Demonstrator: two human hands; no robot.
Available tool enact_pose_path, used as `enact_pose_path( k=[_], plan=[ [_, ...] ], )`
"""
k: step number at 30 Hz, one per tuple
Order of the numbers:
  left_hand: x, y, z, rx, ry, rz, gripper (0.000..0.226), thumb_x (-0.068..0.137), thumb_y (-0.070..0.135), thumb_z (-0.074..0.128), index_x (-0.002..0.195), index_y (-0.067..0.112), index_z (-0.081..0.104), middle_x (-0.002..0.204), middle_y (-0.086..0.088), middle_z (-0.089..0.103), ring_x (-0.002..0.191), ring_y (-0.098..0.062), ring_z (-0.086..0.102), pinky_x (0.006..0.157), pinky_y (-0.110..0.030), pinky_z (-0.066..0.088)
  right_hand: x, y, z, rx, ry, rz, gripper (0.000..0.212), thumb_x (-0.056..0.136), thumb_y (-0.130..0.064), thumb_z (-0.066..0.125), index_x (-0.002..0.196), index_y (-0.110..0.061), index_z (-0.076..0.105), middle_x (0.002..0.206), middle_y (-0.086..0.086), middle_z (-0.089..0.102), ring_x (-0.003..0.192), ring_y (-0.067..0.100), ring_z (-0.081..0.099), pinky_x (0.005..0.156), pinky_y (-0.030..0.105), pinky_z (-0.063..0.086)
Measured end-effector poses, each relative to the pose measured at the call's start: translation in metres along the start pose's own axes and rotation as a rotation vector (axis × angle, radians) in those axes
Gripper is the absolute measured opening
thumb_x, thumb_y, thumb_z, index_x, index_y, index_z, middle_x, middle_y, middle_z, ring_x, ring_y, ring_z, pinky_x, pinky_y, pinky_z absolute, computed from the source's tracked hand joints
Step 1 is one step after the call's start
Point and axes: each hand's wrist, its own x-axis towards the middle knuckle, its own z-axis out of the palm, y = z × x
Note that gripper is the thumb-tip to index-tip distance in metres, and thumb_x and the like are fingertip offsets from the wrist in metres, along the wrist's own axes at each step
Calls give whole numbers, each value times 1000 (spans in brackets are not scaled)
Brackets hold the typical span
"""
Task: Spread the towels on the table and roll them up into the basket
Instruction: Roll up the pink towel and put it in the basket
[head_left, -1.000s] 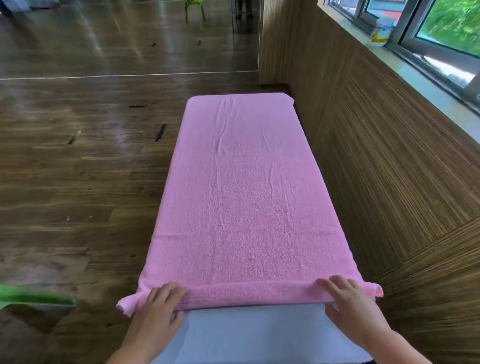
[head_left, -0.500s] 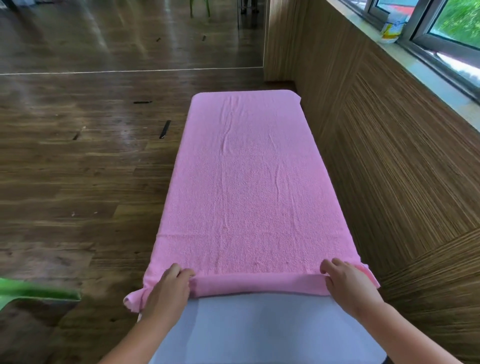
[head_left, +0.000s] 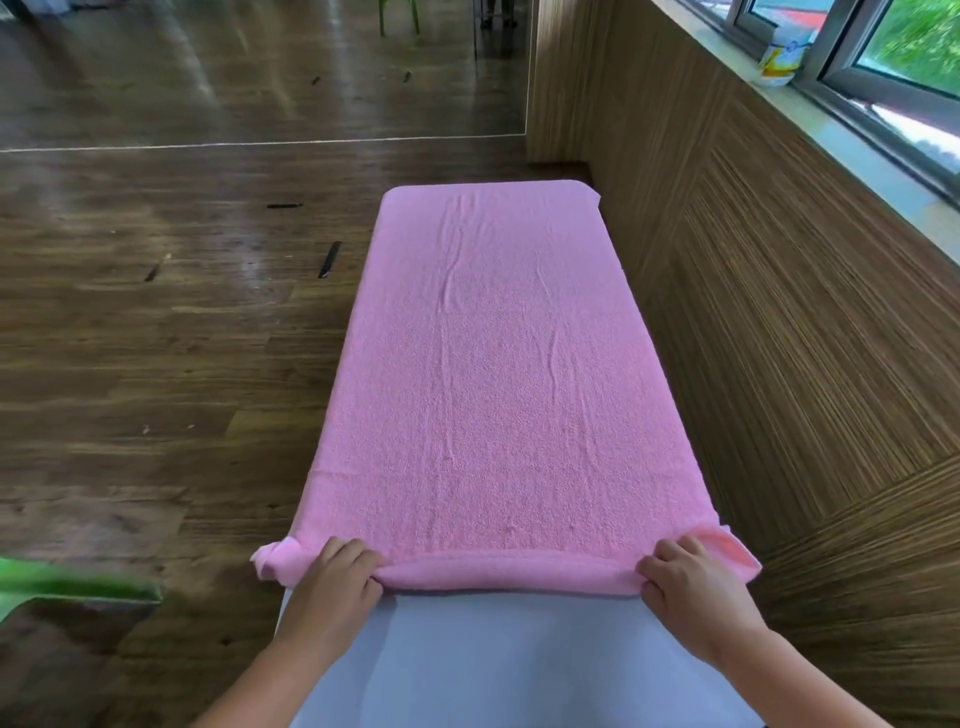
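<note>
1. While you look down along the table, a blurred green object (head_left: 78, 584) sits at your far left, low over the wooden floor (head_left: 156, 338); you cannot tell what it is.
2. Your left hand (head_left: 337, 579) curls its fingers over the left end of the rolled near edge of the pink towel (head_left: 498, 389) and grips it. A bunched towel corner pokes out just left of the hand, past the table's side.
3. The towel lies flat along the white table (head_left: 509, 660) and covers it to the far end, with only a thin roll at the near edge. Bare tabletop shows between your forearms.
4. Your right hand (head_left: 693, 584) grips the roll's right end, fingers curled over it, and a towel corner sticks out to its right.
5. A wood-panelled wall (head_left: 779, 312) runs beside the table, and a yellow-and-white tub (head_left: 782, 60) stands on the window sill (head_left: 831, 124) above.
</note>
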Motion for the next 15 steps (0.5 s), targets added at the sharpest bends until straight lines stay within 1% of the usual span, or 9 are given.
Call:
enact_pose_path(
  k=[2, 3, 4, 6, 8, 10, 11, 13, 15],
  plan=[
    [2, 1, -3, 49, 22, 14, 27, 78, 29, 41, 80, 30, 68, 84, 16, 57, 82, -9, 39, 65, -30, 49, 4, 2, -8, 21, -8, -3, 12, 83, -32, 69, 71, -32, 69, 75, -12, 48, 68, 10, 42, 56, 24, 36],
    [3, 2, -5, 64, 20, -1, 24, 79, 29, 44, 79, 30, 69, 84, 14, 55, 81, -11, 41, 64, -31, 46, 7, 3, -12, 44, -10, 4, 12, 87, -32, 66, 75, -32, 70, 80, -11, 47, 71, 11, 42, 59, 25, 37],
    [6, 3, -6, 69, 16, -24, 19, 79, 27, 50, 78, 30, 69, 84, 13, 53, 80, -13, 43, 62, -31, 43, 11, 3, -15, 63, -19, 21, 11, 89, -31, 64, 80, -33, 70, 83, -10, 47, 74, 11, 43, 60, 26, 40],
    [13, 7, -8, 53, 0, -95, 14, 78, 18, 66, 85, 28, 71, 88, 9, 52, 81, -16, 47, 62, -31, 43, 21, 3, -14, 68, -11, 51, 8, 85, -25, 70, 88, -33, 70, 84, -8, 50, 73, 12, 49, 56, 28, 47],
    [18, 13, -8, -44, -26, -199, 31, 78, 5, 70, 100, 27, 69, 98, 6, 55, 85, -17, 53, 60, -30, 47, 27, 5, -9, 93, -53, 103, 24, 81, -14, 73, 97, -31, 66, 85, -8, 51, 66, 11, 54, 50, 29, 50],
    [17, 17, -4, -101, -14, -203, 41, 74, -6, 70, 100, 26, 65, 99, 6, 53, 81, -16, 56, 53, -29, 44, 26, 7, -2, 131, -51, 113, 31, 84, -8, 67, 104, -30, 61, 89, -8, 49, 65, 12, 54, 52, 33, 51],
    [14, 18, -1, -116, -13, -178, 44, 71, -8, 70, 98, 26, 64, 99, 8, 52, 82, -15, 55, 54, -28, 43, 23, 7, 0, 150, -35, 100, 33, 84, -6, 66, 106, -30, 60, 92, -8, 49, 69, 13, 54, 54, 34, 52],
    [8, 16, 5, -149, -37, -143, 45, 72, -4, 68, 104, 28, 64, 110, 12, 52, 98, -13, 53, 67, -27, 50, 14, 4, 3, 162, -3, 73, 40, 78, -9, 70, 112, -30, 62, 101, -8, 55, 81, 18, 57, 60, 35, 56],
    [4, 9, 8, -131, -65, -108, 48, 74, 8, 70, 116, 31, 63, 124, 14, 53, 113, -12, 49, 83, -30, 53, 11, 2, 2, 145, 13, 50, 49, 71, -21, 78, 117, -30, 63, 108, -8, 60, 88, 21, 58, 58, 34, 58]
  ],
)
